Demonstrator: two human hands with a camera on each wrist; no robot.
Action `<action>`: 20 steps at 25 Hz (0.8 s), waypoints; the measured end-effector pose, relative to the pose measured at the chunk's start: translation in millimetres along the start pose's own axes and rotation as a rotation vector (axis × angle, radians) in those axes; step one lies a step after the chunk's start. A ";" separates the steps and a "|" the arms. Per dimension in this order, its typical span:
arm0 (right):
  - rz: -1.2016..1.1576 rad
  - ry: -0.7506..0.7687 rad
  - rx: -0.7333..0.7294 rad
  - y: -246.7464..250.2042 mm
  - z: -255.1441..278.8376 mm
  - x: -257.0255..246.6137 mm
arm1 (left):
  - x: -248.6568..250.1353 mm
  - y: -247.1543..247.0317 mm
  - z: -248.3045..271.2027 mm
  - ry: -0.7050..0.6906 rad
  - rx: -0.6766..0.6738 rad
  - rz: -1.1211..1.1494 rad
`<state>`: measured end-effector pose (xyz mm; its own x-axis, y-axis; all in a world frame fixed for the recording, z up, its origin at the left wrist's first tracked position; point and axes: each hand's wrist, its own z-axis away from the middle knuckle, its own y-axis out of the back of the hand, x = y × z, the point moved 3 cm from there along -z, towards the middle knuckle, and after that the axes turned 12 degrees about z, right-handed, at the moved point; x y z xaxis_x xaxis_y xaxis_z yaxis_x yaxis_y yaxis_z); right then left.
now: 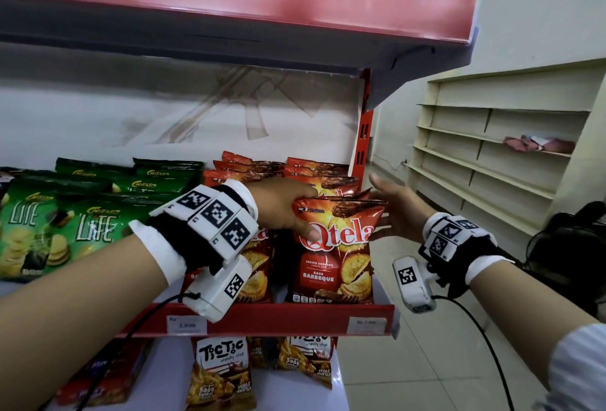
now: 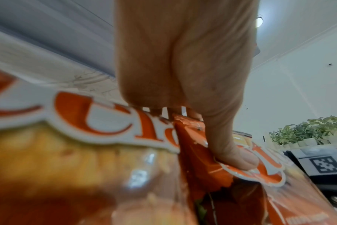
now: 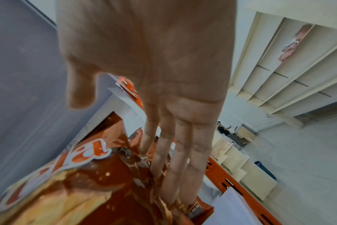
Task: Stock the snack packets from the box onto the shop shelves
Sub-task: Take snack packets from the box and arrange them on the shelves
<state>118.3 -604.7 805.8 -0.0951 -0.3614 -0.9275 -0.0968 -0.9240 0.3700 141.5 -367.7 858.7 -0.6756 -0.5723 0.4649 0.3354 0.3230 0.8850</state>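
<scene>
Left hand (image 1: pixel 282 210) gripping red Qtela Barbeque packet (image 1: pixel 334 246), right hand (image 1: pixel 398 204) flat beside

Right price label (image 1: pixel 366 325) blurred unreadable; nearest packet (image 2: pixel 67 159) blurred.

Small shop, red shelf (image 1: pixel 262 314) with price labels (image 1: pixel 187 324), rows of snack packets (image 1: pixel 59 233)
</scene>
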 end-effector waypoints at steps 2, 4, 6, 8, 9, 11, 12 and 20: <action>0.043 0.028 -0.012 -1.7 5.0 3.3 | -0.4 -1.2 1.4 -0.020 0.011 0.047; 0.115 0.005 -0.022 -4.1 6.6 6.3 | 0.1 -2.4 3.0 -0.037 0.011 0.090; 0.168 -0.037 0.015 -0.7 4.7 0.5 | 0.5 -2.7 3.9 -0.040 0.010 0.098; 0.226 -0.032 0.099 8.6 -4.0 -15.5 | 0.8 -2.6 4.0 -0.044 0.009 0.086; 0.263 -0.001 0.130 12.5 -9.6 -25.3 | 0.8 -2.5 3.6 -0.045 0.012 0.080; 0.311 0.050 0.138 13.0 -21.5 -41.8 | 1.5 -2.8 3.5 -0.056 0.021 0.050; 0.369 0.054 0.117 9.7 -28.5 -46.8 | 1.5 -3.1 4.2 -0.062 0.029 0.040; 0.850 0.069 0.187 -3.2 -50.3 -63.5 | 8.0 -3.3 1.1 -0.029 0.069 -0.165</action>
<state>174.5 -585.1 860.8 -0.1490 -0.9314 -0.3322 -0.1820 -0.3044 0.9350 134.3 -372.5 859.5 -0.7370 -0.5999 0.3113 0.1727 0.2781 0.9449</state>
